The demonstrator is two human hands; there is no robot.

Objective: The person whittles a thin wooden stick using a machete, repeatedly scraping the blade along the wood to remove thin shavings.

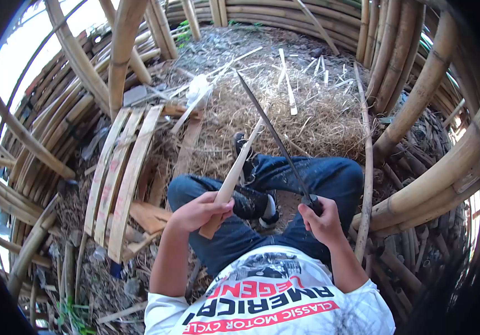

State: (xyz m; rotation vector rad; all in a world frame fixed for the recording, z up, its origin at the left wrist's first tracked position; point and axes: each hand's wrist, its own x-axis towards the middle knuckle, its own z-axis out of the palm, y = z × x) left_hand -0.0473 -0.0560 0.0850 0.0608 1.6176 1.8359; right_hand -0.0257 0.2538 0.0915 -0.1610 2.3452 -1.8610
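My left hand (205, 211) is closed around the lower part of a pale bamboo strip (239, 167), which slants up and away from me over my legs. In my right hand (321, 219) is the dark handle of a long-bladed knife (276, 137). Its narrow dark blade points forward and to the left, and its upper part crosses near the strip's far tip in this view. My crossed legs in blue jeans (329, 176) lie under both hands.
A slatted wooden pallet piece (118, 184) stands at the left. Shavings (324, 125) cover the ground ahead, with loose pale strips (288, 84) and a white plastic bag (198, 88) on it. Bamboo poles (438, 192) surround me, and a thin pole (365, 162) lies close at my right.
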